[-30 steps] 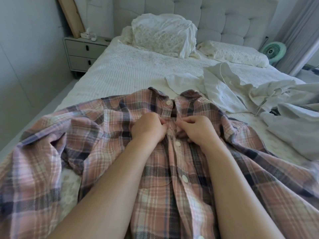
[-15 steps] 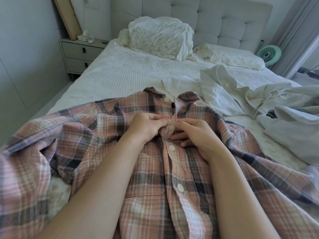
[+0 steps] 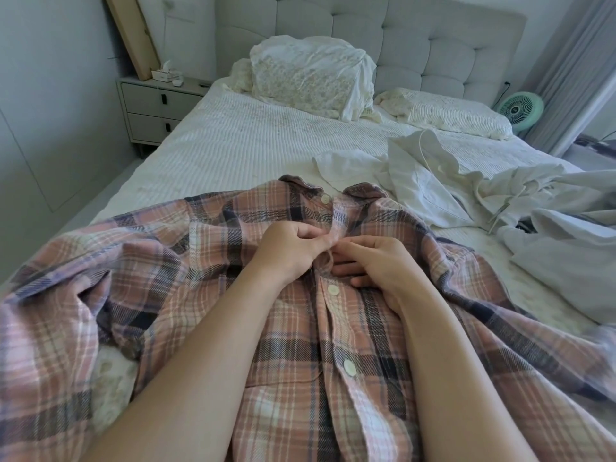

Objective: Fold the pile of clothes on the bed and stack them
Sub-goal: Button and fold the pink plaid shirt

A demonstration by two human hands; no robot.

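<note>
A pink and navy plaid shirt [image 3: 206,261] lies front-up across the near end of the bed [image 3: 253,141], collar pointing away from me, with its lower buttons fastened. My left hand [image 3: 286,251] pinches the button placket just below the collar. My right hand [image 3: 376,261] meets it from the other side, thumb and forefinger pinching the same strip of fabric while its other fingers rest on the shirt. A crumpled white garment [image 3: 430,181] lies beyond the collar to the right, and pale grey clothing [image 3: 566,258] is heaped at the right edge.
Two pillows [image 3: 310,75] sit against the grey tufted headboard [image 3: 433,38]. A grey nightstand [image 3: 156,108] stands at the bed's left, and a green fan [image 3: 520,110] by the curtain on the right. Bare striped bedding stretches between the shirt and the pillows.
Both hands stayed at the placket below the collar, working the fabric between their fingertips. The cloth there has bunched up into a small raised fold.
</note>
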